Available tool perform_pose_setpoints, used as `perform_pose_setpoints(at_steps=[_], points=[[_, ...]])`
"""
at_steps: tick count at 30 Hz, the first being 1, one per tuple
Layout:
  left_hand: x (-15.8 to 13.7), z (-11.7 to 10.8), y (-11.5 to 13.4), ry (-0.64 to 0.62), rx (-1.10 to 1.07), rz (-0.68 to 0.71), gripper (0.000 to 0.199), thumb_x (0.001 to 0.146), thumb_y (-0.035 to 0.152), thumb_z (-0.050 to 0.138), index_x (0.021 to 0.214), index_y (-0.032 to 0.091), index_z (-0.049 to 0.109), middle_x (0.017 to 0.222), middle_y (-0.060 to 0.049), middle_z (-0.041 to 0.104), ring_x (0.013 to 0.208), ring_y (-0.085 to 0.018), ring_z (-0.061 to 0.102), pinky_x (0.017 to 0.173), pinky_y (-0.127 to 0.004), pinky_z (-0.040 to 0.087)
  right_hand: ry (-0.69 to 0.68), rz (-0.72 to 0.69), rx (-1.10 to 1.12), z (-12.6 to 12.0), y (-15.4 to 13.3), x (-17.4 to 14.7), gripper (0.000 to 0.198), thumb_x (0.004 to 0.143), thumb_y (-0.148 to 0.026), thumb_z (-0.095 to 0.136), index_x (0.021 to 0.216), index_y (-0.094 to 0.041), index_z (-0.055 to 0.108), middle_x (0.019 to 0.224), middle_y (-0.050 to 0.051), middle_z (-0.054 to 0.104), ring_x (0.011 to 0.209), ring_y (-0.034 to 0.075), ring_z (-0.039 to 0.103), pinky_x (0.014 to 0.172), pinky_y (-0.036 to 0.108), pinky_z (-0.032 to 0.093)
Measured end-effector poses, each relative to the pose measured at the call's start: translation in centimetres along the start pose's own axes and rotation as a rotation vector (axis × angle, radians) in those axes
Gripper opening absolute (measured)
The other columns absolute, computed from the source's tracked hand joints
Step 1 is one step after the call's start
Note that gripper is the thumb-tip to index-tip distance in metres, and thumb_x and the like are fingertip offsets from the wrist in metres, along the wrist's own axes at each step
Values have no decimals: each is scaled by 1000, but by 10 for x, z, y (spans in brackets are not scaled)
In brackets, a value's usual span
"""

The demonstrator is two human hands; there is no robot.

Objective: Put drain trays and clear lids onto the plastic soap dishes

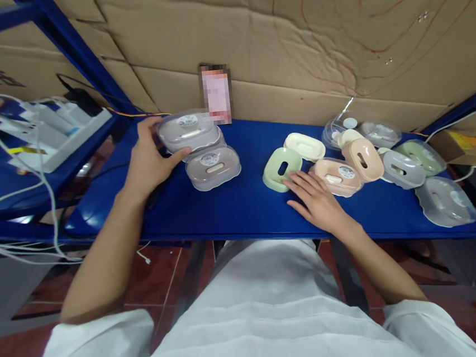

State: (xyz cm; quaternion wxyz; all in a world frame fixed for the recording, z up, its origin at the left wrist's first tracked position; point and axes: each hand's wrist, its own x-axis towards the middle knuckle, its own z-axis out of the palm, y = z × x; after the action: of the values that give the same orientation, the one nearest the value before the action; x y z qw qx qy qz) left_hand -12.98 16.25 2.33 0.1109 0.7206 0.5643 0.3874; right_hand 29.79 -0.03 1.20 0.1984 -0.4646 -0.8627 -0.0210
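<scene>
My left hand (148, 160) is wrapped around a grey soap box (194, 132) with a clear lid and a round label, its thumb in front and fingers behind. That box rests on or just above other grey soap boxes; the nearest grey soap box (224, 171) also has a clear lid. My right hand (319, 203) lies with fingers stretched out, their tips at the edge of a lidless green soap dish (270, 176) with an oval hole. Behind the green dish sits a cream tray (307, 146). A lidded peach soap box (325, 170) stands right beside the right fingers.
Rightward lie a peach dish (368, 157), a grey dish (412, 173), a lidded green box (423, 155) and clear lids (448, 203). A blurred-out phone (216, 93) leans on the cardboard wall (250, 42). White cables (47, 185) hang at left by a blue post (83, 53).
</scene>
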Motion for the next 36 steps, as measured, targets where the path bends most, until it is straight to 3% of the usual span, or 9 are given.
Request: perform_pose_setpoints(at_steps=[3,7,9,13,17,23,28,32,36], points=[[-13,-5,15,67,91,64,116,82,84,77,158,9,33,166,-16,47,148,-38,54,120,-63,54,3,-23,68,2,-5,2,44,109,-33,58,152,-24,62,146,13,71,144,34,62,124,60,51],[-75,-2,79,185,178,297,53,108,48,64,148,16,53,164,-11,51,155,-33,47,131,-56,40,-27,-111,219,-6,-15,0,37,112,-25,52,146,-26,66,145,9,72,143,27,63,125,54,51],[-111,12,115,22,144,451,36,111,37,59,142,20,60,150,-11,65,141,-28,61,120,-47,51,-35,-154,257,-14,-15,-3,39,112,-23,50,148,-29,64,153,7,67,148,25,59,126,51,50],[-156,51,154,-235,159,635,47,106,50,66,140,19,64,144,-18,68,129,-34,69,104,-48,59,87,32,-32,-29,8,-10,42,111,-27,54,153,-27,61,155,12,65,149,32,58,129,62,40],[-160,68,148,-266,159,596,47,97,54,77,122,14,71,134,-21,70,129,-38,68,106,-52,59,21,248,-345,-30,33,-14,59,109,-40,58,162,-16,49,162,23,56,151,46,52,123,73,35],[-164,46,144,-280,173,626,26,103,34,70,123,17,70,138,-19,67,135,-37,64,118,-59,52,-147,14,-287,-21,10,15,60,112,-41,49,167,-16,44,171,19,46,159,38,43,127,59,36],[-172,28,151,-307,290,631,24,104,23,64,126,17,70,137,-18,69,124,-37,69,103,-56,60,-225,-27,-258,-3,3,88,70,111,-52,50,165,-9,45,169,25,46,153,43,49,119,59,42],[-172,31,150,-350,220,637,31,104,16,59,134,15,67,135,-18,69,124,-36,69,100,-54,63,-174,113,-202,16,24,145,75,112,-55,42,165,-2,42,168,32,44,152,46,49,119,65,40],[-169,44,143,-340,95,638,35,104,15,59,138,14,63,139,-17,68,139,-35,64,115,-53,60,-33,197,-99,12,65,161,66,116,-48,26,167,-9,41,172,24,43,159,36,44,124,58,41]])
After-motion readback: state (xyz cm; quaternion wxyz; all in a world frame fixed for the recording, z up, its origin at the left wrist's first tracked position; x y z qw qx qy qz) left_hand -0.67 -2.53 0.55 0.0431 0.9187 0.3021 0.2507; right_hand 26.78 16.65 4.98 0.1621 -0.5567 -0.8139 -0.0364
